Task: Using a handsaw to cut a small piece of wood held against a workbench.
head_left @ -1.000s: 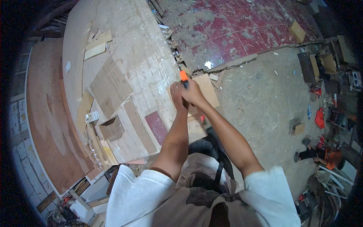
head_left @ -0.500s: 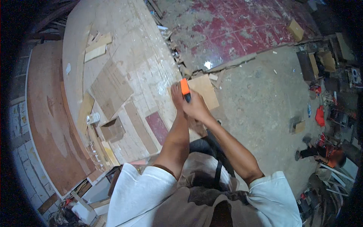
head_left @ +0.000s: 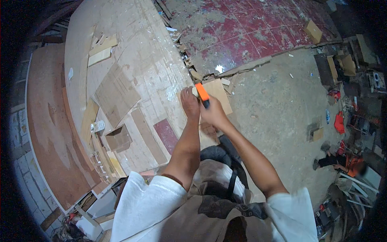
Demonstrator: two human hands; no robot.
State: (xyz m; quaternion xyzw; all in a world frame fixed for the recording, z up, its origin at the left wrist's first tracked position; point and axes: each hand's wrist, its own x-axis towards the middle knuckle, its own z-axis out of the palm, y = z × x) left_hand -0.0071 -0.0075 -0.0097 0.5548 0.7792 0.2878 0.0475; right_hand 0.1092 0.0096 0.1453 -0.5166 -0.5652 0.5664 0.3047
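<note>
My right hand (head_left: 213,112) is wrapped round a hand tool with an orange body (head_left: 202,92) and a black lower part; its exact kind is unclear. My left hand (head_left: 190,104) is close beside it, fingers bent at a small pale wood piece (head_left: 195,92) that is mostly hidden. Both hands are over the near right edge of the large worktable (head_left: 133,24). A square light-brown board (head_left: 219,92) sticks out past that edge, under and beyond the tool. A dark red rectangular piece (head_left: 165,134) lies on the tabletop left of my left forearm.
Also on the table are a square plywood sheet (head_left: 117,97), a long strip (head_left: 147,135), an open box (head_left: 118,139) and a clear cup (head_left: 98,126). A brown panel (head_left: 50,121) stands at the left. Another person in orange (head_left: 354,166) is at the far right, near clutter.
The orange tool has shifted slightly right and tilted, away from my left fingers. The pale wood piece now shows between them. My right elbow has moved a little outward.
</note>
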